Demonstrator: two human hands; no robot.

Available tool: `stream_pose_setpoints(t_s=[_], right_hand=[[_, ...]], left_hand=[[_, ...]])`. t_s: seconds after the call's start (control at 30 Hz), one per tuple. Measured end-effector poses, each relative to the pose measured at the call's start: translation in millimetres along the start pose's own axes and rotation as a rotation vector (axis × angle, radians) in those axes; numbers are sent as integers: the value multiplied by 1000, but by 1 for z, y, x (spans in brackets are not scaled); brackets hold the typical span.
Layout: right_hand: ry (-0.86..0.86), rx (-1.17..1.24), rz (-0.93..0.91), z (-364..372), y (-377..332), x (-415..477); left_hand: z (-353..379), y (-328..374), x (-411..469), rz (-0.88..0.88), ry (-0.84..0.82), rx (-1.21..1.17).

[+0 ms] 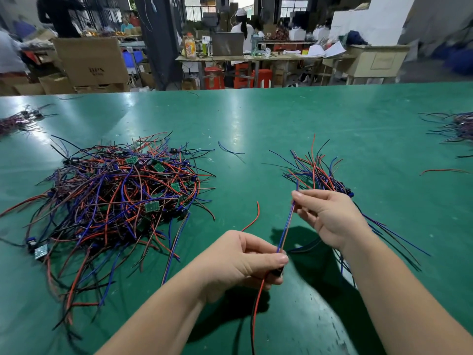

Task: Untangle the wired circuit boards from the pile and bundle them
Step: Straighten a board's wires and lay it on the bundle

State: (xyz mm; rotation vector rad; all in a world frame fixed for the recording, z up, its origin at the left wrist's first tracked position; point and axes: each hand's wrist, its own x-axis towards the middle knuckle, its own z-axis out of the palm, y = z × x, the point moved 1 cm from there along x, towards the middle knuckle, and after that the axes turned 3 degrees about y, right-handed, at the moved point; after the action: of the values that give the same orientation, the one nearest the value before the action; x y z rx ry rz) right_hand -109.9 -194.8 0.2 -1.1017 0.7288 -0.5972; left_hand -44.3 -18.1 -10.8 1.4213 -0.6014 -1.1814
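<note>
A tangled pile [122, 201] of red, blue and black wires with small green circuit boards lies on the green table at the left. A smaller sorted bundle [317, 172] of wired boards lies to the right, partly hidden behind my right hand. My left hand [240, 262] grips one wired board at its dark connector end, and a red and a black wire hang below it. My right hand [325, 216] pinches the blue and red wires [285, 231] of that same piece higher up, stretching them taut between both hands above the table.
The green table [256, 119] reaches to a far edge. Two more wire heaps sit at the far left [18, 121] and far right [455, 129]. Loose single wires [230, 149] lie between the piles. Behind the table are cardboard boxes, workbenches and people.
</note>
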Motion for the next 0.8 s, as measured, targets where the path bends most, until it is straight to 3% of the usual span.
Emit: stream_pose_setpoints(t_s=[0.33,0.57,0.67,0.8], right_hand=[[110,-24,1,2,3,0],[131,13,142,4,0,2],[-3,-58,224,2,0,1],[-361,-329,250,8,15,-10]], left_hand=[[-2,5,-7,-12,-117,54],[-10,4,-13,25,-258,119],[-7,6,-10,191,-206,13],[-9,9,1,439,73,-334]])
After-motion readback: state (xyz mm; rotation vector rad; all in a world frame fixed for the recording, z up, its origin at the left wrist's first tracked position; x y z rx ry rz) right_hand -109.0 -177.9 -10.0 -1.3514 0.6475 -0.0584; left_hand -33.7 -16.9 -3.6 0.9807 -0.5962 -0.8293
